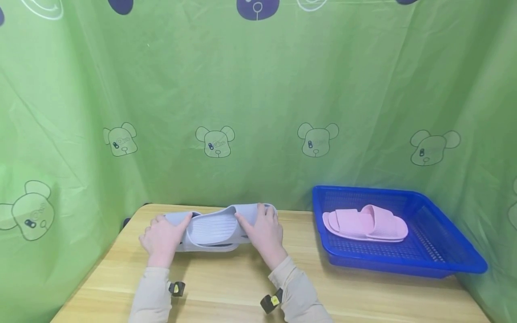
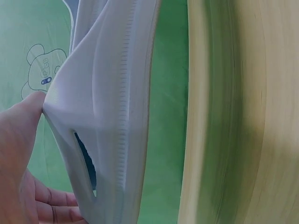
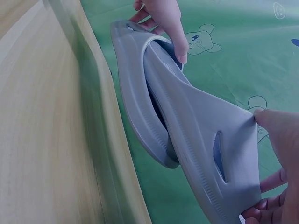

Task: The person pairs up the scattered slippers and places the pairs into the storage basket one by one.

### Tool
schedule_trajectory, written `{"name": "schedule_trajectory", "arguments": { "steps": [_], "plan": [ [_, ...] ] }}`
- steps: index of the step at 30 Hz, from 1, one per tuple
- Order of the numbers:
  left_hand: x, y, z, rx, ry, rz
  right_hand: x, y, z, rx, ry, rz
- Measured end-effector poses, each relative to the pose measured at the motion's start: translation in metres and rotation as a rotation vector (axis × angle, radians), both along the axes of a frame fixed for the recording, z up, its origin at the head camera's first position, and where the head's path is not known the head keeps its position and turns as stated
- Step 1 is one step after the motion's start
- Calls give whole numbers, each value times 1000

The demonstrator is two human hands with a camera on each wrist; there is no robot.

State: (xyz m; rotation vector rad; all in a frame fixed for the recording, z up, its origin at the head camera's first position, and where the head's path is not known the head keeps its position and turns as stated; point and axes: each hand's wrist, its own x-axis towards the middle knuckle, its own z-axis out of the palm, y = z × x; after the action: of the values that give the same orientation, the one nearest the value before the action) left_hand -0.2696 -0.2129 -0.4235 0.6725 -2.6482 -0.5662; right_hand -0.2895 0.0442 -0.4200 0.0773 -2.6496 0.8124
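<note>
A pair of light grey slippers is held above the wooden table, the two nested together with their toes pointing opposite ways. In the head view my left hand (image 1: 161,237) grips the strap end of the left slipper (image 1: 176,218), thumb at the strap's edge. My right hand (image 1: 265,231) grips the strap end of the right slipper (image 1: 212,229) in the same manner. The right wrist view shows the left slipper (image 3: 132,95) partly behind the right slipper (image 3: 201,135), with a slot in the side of the strap. The left wrist view shows a gap between slipper (image 2: 105,107) and table.
On the right of the wooden table (image 1: 226,287) stands a blue plastic basket (image 1: 448,235). A pair of pink slippers (image 1: 351,223) lies inside it, stacked together. Green cloth (image 1: 262,170) printed with bear heads hangs behind the table and on both sides.
</note>
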Motion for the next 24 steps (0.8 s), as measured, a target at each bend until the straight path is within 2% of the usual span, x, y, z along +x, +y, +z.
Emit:
{"name": "schedule_trajectory", "arguments": {
  "steps": [13, 24],
  "plan": [
    [2, 1, 2, -28, 15, 8, 0, -2, -4, 5, 10, 3],
    [3, 3, 3, -54, 49, -6, 3, -7, -3, 16, 9, 41]
  ]
}}
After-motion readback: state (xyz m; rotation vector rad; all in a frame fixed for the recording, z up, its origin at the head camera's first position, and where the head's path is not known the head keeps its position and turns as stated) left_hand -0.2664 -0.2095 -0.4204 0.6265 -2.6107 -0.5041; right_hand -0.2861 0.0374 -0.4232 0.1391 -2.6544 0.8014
